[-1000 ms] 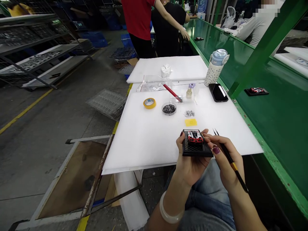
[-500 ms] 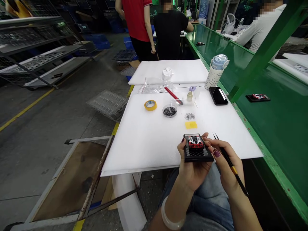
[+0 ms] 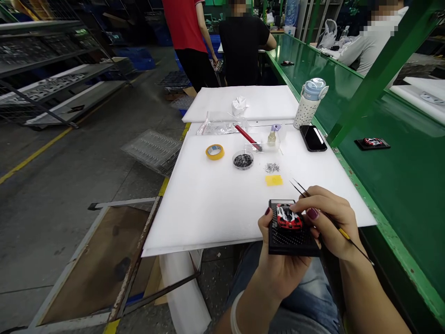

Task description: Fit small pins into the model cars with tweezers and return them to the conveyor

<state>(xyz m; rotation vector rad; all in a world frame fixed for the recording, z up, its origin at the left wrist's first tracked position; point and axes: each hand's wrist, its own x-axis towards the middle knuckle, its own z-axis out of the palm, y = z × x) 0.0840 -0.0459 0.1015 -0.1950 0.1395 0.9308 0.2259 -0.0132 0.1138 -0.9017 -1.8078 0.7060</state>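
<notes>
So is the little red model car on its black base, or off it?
On it: the red model car rests on top of the black base, which the left hand is holding.

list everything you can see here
model car: 1, red and white, on stand
stand: 1, black, in left hand
tweezers: 1, black and yellow, in right hand
tape roll: 1, yellow, on near foam board
dish: 1, clear, holding black bits
yellow pad: 1, yellow, near dish
red tool: 1, red, resting on clear box
phone: 1, black, right of box
bottle: 1, blue and white, behind phone
second model car: 1, red, on green bench
foam boards: 2, white, one behind other
co-workers: 3, beyond boards
left hand: 1, under stand
right hand: 1, above stand
</notes>
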